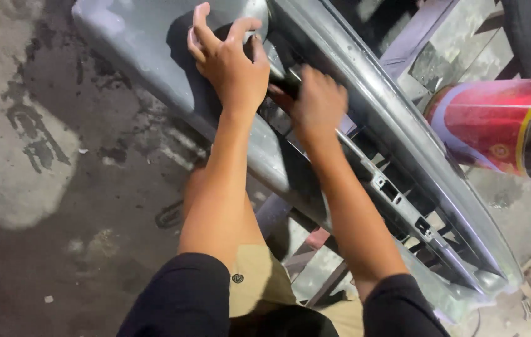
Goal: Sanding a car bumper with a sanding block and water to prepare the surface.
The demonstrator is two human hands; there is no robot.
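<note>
Black sleeves (181,299) are filling the bottom edge. Beyond, a grey car bumper (153,56) is lying across a metal stand (315,262), its ends cut off. Left hand (228,62) is pressing it, fingers spread; right hand (316,103) is blurring, clenching something dark, unidentifiable.

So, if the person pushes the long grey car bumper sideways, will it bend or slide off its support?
The bumper looks like a thin, long shell, so it probably flexes and is light for its size. It seems to lie across a metal stand, so it may slide. The left hand presses it, which likely steadies it.
</note>
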